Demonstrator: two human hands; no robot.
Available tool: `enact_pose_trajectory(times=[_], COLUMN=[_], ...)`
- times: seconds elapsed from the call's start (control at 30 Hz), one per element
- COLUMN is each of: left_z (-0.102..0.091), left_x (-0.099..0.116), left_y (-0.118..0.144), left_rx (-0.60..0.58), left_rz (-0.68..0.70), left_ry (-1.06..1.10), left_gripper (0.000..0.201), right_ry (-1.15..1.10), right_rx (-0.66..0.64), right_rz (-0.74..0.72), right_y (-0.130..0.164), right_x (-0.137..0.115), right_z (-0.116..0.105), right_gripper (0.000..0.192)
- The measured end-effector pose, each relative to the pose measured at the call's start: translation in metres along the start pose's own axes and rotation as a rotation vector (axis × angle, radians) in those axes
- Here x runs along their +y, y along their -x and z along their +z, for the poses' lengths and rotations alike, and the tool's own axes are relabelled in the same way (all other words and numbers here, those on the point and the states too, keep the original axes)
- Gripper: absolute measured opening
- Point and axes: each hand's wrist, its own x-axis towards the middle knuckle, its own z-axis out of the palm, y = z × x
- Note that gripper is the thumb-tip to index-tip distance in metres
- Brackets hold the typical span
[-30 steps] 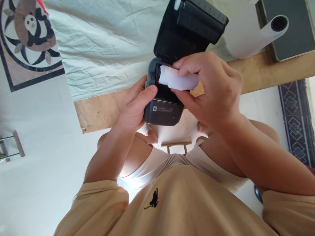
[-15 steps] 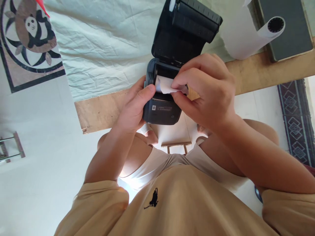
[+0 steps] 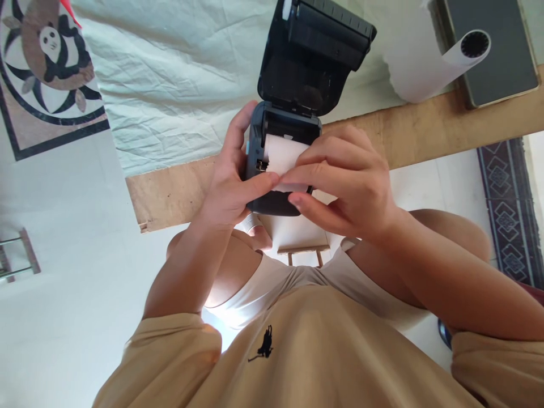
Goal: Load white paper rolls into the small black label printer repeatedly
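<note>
- A small white paper roll [image 3: 284,160] lies in the open compartment of a black handheld printer [image 3: 280,153]; its curved face shows between the compartment walls, and a loose end of paper comes forward over the front edge.
- The printer sits at the near edge of the tabletop [image 3: 425,133], partly overhanging it, with its lid [image 3: 317,54] swung up and back, well clear of the roll.
- The left hand [image 3: 232,181] wraps the printer's left side: fingers up along the casing, thumb laid across the front edge beside the paper, so it is closed around the printer body.
- The right hand [image 3: 344,181] comes in from the right, its fingers lying across the roll and its thumb beneath, pinching the loose paper end at the printer's front. Whether the fingertips press the roll itself cannot be told.
- The tips of both thumbs nearly meet at the front of the printer.
- Behind the printer a creased pale cloth [image 3: 178,85] covers most of the tabletop, with bare wood showing along the near edge.
- To the far right a larger white paper roll [image 3: 429,65] lies on its side, its hollow core facing the camera, partly unrolled.
- Just beside it lies a dark flat book-like object [image 3: 493,45], touching the larger roll's end.
- Below, the person's tan shirt [image 3: 297,351] fills the foreground.
</note>
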Motion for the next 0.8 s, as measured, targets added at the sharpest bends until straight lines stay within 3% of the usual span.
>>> enact_pose_trajectory(times=[0.07,0.2,0.33,0.4,0.53,0.67,0.8], left_z=[0.003,0.004,-0.002,-0.004,-0.004,0.0,0.004], left_x=[0.001,0.002,-0.002,-0.004,-0.003,0.003,0.004], left_y=[0.001,0.001,-0.002,-0.003,0.0,0.004,0.002], left_rx=[0.016,0.048,-0.035,-0.023,-0.02,0.008,-0.037], left_rz=[0.012,-0.026,0.062,0.043,0.072,-0.006,0.012], left_ry=[-0.008,-0.024,-0.031,-0.036,-0.007,0.032,0.039], left_gripper=[0.067,0.071,0.073,0.071,0.071,0.065,0.058], right_ry=[-0.015,-0.134,-0.241,-0.31,-0.429,-0.32,-0.206], right_rx=[0.115,0.324,0.215,0.206,0.31,0.123,-0.111], right_rz=[0.023,0.253,0.313,0.334,0.357,0.394,0.383], right_y=[-0.002,-0.003,0.0,0.0,-0.001,0.004,0.008], right_x=[0.004,0.018,0.032,0.034,0.033,0.032,0.032], right_z=[-0.004,-0.006,-0.002,0.0,-0.002,-0.003,-0.002], right_gripper=[0.012,0.029,0.047,0.042,0.029,0.029,0.054])
